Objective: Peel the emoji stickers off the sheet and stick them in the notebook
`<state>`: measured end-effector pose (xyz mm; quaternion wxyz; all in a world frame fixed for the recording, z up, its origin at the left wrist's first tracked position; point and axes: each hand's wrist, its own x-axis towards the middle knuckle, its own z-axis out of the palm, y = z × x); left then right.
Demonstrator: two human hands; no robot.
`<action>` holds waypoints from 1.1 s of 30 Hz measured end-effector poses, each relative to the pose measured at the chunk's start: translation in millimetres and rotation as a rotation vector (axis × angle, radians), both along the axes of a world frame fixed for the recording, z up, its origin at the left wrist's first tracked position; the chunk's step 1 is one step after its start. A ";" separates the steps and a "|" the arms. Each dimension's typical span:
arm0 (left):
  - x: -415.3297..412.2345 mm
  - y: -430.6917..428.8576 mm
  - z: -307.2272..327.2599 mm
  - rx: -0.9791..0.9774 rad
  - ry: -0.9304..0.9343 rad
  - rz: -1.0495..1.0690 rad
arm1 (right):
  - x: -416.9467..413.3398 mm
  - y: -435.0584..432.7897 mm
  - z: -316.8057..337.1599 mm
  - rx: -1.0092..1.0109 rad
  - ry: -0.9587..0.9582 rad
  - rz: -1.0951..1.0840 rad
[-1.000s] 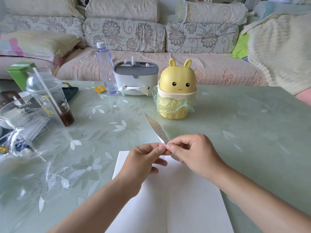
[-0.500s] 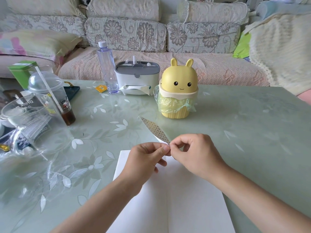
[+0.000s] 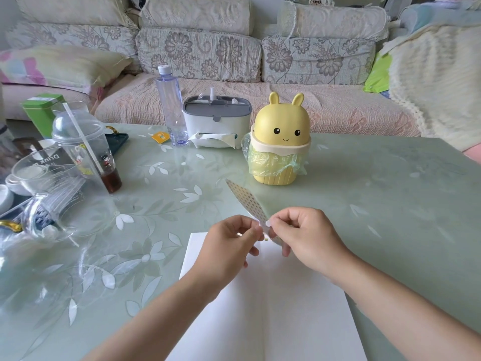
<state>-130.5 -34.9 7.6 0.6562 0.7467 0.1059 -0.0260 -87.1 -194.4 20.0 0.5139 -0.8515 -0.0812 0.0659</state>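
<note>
The sticker sheet (image 3: 246,201) is a narrow strip with rows of tiny dots. It stands almost edge-on above the far edge of the open notebook (image 3: 273,308), whose white pages are blank. My right hand (image 3: 307,238) pinches the sheet's near end between thumb and forefinger. My left hand (image 3: 229,246) is just left of it, with thumb and forefinger pinched together at the sheet's edge. A tiny yellow emoji sticker (image 3: 266,239) shows at those fingertips, between the two hands.
A yellow bunny-shaped bin (image 3: 279,142) with a plastic liner stands beyond the sheet. Further back are a tissue box (image 3: 216,121) and a clear bottle (image 3: 171,105). A domed drink cup (image 3: 86,149), a glass jug and plastic wrap crowd the left. A sofa lies behind the table.
My hands have drawn slightly apart at the sheet's near end, and a tiny yellow sticker now shows between them. The sheet stays upright in my right hand.
</note>
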 end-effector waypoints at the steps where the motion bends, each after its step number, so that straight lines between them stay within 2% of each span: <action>1: 0.6 0.3 -0.5 0.047 -0.001 0.032 | 0.8 0.5 0.2 0.046 0.029 -0.025; 3: 2.9 2.3 -1.4 0.244 -0.008 0.111 | 3.8 -0.5 -0.1 0.101 0.050 -0.080; 6: 6.5 8.6 -8.4 0.711 -0.061 0.165 | 9.2 -9.5 -3.5 0.016 -0.021 -0.118; 8: 11.6 13.8 -17.0 0.853 -0.254 0.149 | 14.1 -20.1 -7.8 -0.103 -0.089 -0.134; 10: 18.8 17.0 -23.9 0.952 -0.461 0.002 | 18.0 -31.3 -12.7 -0.221 -0.151 -0.139; 11: 22.4 17.4 -26.4 1.001 -0.496 -0.148 | 19.3 -36.3 -15.1 -0.266 -0.178 -0.140; 14: 26.3 13.8 -32.1 1.116 -0.426 -0.506 | 20.4 -47.1 -22.3 -0.384 -0.244 -0.115; 16: 26.3 9.4 -37.9 1.199 -0.356 -0.547 | 20.0 -52.3 -28.4 -0.501 -0.332 -0.062; 18: 26.1 5.0 -40.7 1.301 -0.305 -0.531 | 20.8 -58.0 -37.2 -0.634 -0.509 0.004; 20: 27.2 3.1 -41.7 1.350 -0.286 -0.503 | 24.3 -62.1 -47.2 -0.689 -0.671 0.050; 25: 28.4 0.5 -43.5 1.382 -0.274 -0.474 | 30.1 -62.1 -56.4 -0.710 -0.923 0.115; 29: 28.9 0.4 -44.4 1.396 -0.272 -0.470 | 33.8 -64.5 -60.0 -0.739 -0.960 0.147; 33: 28.4 -0.4 -44.5 1.391 -0.273 -0.472 | 35.5 -67.2 -59.3 -0.774 -0.889 0.207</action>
